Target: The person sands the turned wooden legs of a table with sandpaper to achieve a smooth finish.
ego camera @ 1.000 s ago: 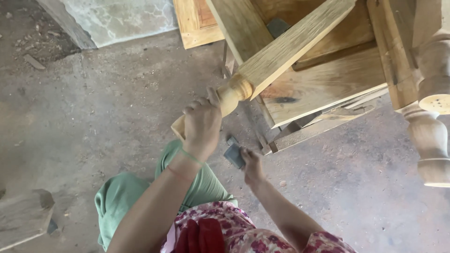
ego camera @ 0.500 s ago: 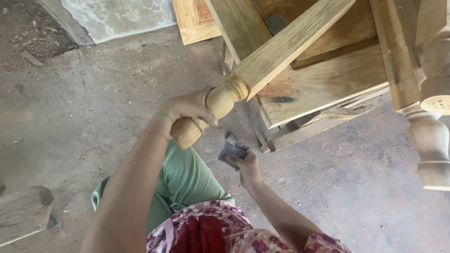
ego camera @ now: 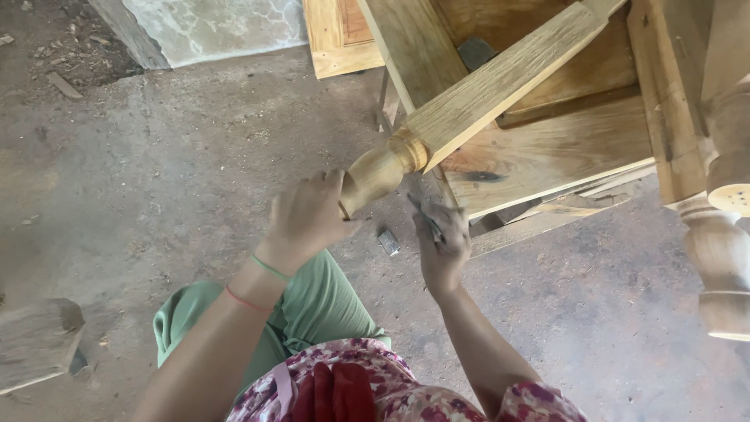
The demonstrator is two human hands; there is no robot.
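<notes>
An unfinished wooden table lies tipped over on the floor. One of its legs, with a turned rounded end, points toward me. My left hand wraps around the tip of that leg. My right hand is just below the leg's right side. It pinches a grey, worn piece of sandpaper that is up against the underside of the leg. I sit low, with a green trouser knee under my left forearm.
A second turned table leg hangs at the right edge. A small grey block lies on the dusty concrete floor between my hands. A wooden chunk sits at the lower left. A pale board and a stone slab are at the top.
My left hand has shifted its hold on the leg's tip. My right hand has risen with the sandpaper, from beside my knee up to the leg.
</notes>
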